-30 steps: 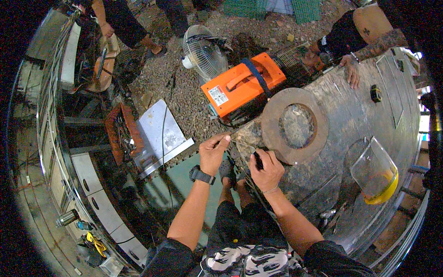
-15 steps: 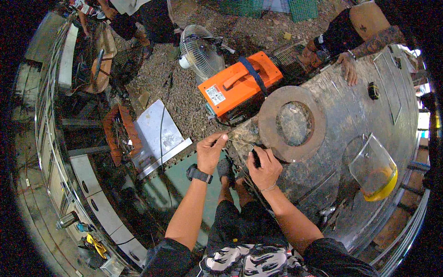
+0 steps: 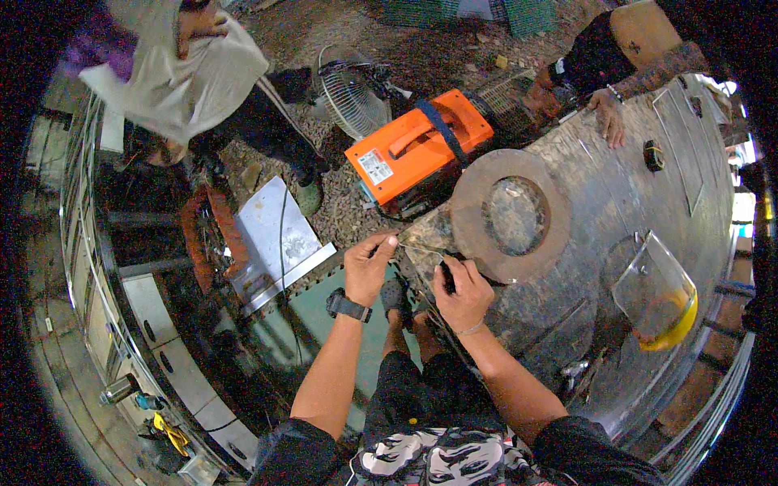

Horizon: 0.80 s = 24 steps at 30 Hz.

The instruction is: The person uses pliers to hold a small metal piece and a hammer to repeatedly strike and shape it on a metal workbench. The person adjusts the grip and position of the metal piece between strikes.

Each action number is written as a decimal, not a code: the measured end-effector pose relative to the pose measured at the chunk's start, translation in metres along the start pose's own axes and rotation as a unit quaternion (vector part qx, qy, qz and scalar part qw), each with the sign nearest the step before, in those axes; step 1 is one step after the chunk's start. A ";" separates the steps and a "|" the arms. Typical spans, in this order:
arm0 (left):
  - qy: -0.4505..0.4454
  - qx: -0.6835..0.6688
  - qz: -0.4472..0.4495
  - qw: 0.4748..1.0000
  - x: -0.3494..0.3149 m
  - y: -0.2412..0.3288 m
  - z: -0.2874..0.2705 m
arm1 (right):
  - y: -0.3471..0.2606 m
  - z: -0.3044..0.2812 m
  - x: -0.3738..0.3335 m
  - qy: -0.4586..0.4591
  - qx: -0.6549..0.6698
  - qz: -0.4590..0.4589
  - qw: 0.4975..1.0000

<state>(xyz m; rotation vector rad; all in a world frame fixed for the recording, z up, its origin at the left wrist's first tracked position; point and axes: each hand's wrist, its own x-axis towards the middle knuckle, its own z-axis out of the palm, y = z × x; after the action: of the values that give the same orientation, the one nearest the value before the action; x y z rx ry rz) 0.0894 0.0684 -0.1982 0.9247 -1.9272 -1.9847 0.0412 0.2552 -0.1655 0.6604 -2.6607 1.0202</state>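
In front of my body, over the near-left corner of the worktable, my left hand (image 3: 369,267) pinches one end of a thin, pale, wire-like strip (image 3: 421,248) between thumb and forefinger. Its other end runs to the fingertips of my right hand (image 3: 463,296), which are curled closed around it. Something small and dark shows between the right thumb and fingers, too unclear to name. Just beyond my right hand, a thick rusty metal ring (image 3: 470,219) lies flat on the table (image 3: 559,316).
An orange machine with a handle (image 3: 417,150) stands past the table's edge, with a fan (image 3: 352,101) behind. A face shield with yellow trim (image 3: 656,296) lies at right. Another person's hand (image 3: 608,117) rests on the far edge. A person in a light top (image 3: 194,81) is far left.
The person at the far left has come closer, leaning in over the things there. My hands and the strip hold almost the same position.
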 end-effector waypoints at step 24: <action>-0.038 0.068 0.046 0.996 0.000 0.012 -0.005 | 0.004 0.001 -0.003 0.000 0.009 -0.011 1.000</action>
<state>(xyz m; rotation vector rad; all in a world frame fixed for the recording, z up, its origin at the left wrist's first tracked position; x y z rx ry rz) 0.0886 0.0630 -0.1861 0.7854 -2.1298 -1.8816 0.0418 0.2588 -0.1695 0.6928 -2.6420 1.0391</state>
